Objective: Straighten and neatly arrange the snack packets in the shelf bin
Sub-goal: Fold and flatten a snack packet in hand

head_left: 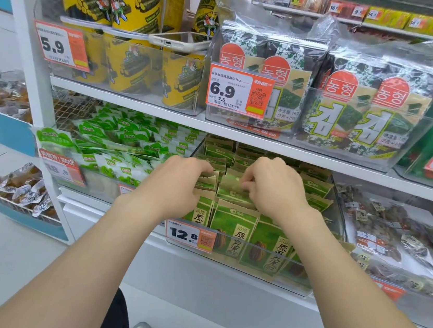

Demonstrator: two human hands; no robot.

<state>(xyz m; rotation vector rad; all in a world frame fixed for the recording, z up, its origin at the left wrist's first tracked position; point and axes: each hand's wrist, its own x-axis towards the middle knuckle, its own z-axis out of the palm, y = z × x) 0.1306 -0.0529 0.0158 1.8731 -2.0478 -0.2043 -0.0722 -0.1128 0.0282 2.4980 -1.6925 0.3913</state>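
Note:
A clear plastic shelf bin (256,273) on the lower shelf holds several green and tan snack packets (232,228) standing in rows. Both hands reach into the bin from the front. My left hand (180,184) has its fingers curled over the top edge of a tan packet (208,180) in the left row. My right hand (275,187) pinches the top of a packet (230,188) in the middle row. The front packets stand upright and face out. Rows further back are partly hidden by the hands and the shelf above.
An orange and white price tag (190,235) reading 12.8 hangs on the bin's front. A bin of green and white packets (119,149) stands to the left, a bin of dark packets (391,240) to the right. Seaweed packs (353,104) and yellow cans (129,63) fill the shelf above.

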